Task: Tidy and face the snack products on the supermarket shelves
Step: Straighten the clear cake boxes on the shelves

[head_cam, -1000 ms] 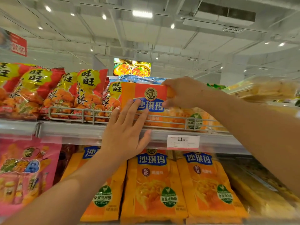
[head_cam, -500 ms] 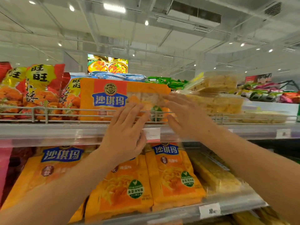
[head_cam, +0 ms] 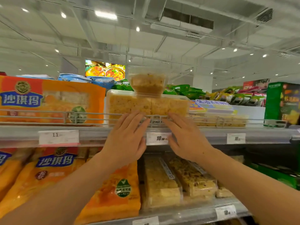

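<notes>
Both hands are raised to the top shelf point(head_cam: 97, 132), palms turned away and fingers spread flat. The left hand point(head_cam: 125, 138) is held open against the wire rail point(head_cam: 48, 113) at the shelf's front edge, its fingertips point(head_cam: 138, 116) laid at the lower face of the clear box point(head_cam: 129, 104) of pale yellow cakes; nothing is gripped. The right hand point(head_cam: 186, 138) is likewise open, its fingers reaching the rail just beside the left, under the same box, and nothing is held. Whether the box itself is touched or only the rail cannot be told. The clear box is seen standing behind the rail, long side forward, with a small tub point(head_cam: 147, 83) stacked on its lid, upright. To its left, an orange pack point(head_cam: 52, 98) is faced forward behind the rail, just beside the box. To the right, flatter trays point(head_cam: 227, 120) are laid low behind the rail, and a green carton point(head_cam: 282, 101) is stood at the far end. A price tag point(head_cam: 158, 138) is partly covered between the two hands. On the shelf below, more orange bags point(head_cam: 113, 189) and clear cake packs point(head_cam: 162, 184) are leaned back side by side.
</notes>
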`<state>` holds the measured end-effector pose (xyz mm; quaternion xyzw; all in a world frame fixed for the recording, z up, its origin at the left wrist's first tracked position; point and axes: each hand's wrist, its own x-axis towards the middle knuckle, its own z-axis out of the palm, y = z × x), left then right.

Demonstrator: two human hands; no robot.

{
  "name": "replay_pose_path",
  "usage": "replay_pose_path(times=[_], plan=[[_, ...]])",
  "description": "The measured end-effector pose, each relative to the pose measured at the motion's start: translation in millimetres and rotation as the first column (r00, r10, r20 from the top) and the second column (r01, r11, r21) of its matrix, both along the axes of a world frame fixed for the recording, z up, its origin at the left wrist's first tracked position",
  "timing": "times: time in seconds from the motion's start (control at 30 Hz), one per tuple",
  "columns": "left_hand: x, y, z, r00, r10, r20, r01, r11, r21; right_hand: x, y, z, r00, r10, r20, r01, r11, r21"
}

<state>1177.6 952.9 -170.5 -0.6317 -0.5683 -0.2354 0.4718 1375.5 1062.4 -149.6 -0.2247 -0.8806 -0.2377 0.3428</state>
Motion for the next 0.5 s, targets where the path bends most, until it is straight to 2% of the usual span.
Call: replay_pose_path(times=[0.1,0.2,0.27,0.33,0.37,0.4,0.47,0.5], plan=[[12,13,0,0.999,0.016,0.042,-0.017,1.000,0.022,4,12,-1,0.999,0.042,0.035,-0.043,0.999,0.009],[12,17,2,0.997,0.039,0.065,-0.044,0.997,0.067,2,15,7,0.994,0.108,0.003,-0.108,0.994,0.005],[14,19,7,0.994,0.058,0.097,-0.065,0.995,0.073,-3,12,20,0.981,0.175,-0.087,-0.179,0.983,-0.038],[17,21,13,0.988,0.097,0.119,-0.105,0.993,0.060,-11,3,42,0.921,0.243,-0.303,-0.328,0.906,-0.269],[18,21,15,0.986,0.120,0.115,-0.127,0.991,0.051,-17,-3,55,0.861,0.235,-0.451,-0.440,0.789,-0.429],[19,22,16,0.985,0.138,0.108,-0.144,0.989,0.045,-23,-7,68,0.784,0.181,-0.594,-0.560,0.619,-0.550],[18,22,18,0.983,0.149,0.106,-0.153,0.987,0.039,-33,-15,90,0.658,0.038,-0.752,-0.732,0.268,-0.626],[17,22,18,0.983,0.147,0.111,-0.152,0.988,0.037,-36,-18,99,0.632,-0.016,-0.774,-0.765,0.142,-0.628]])
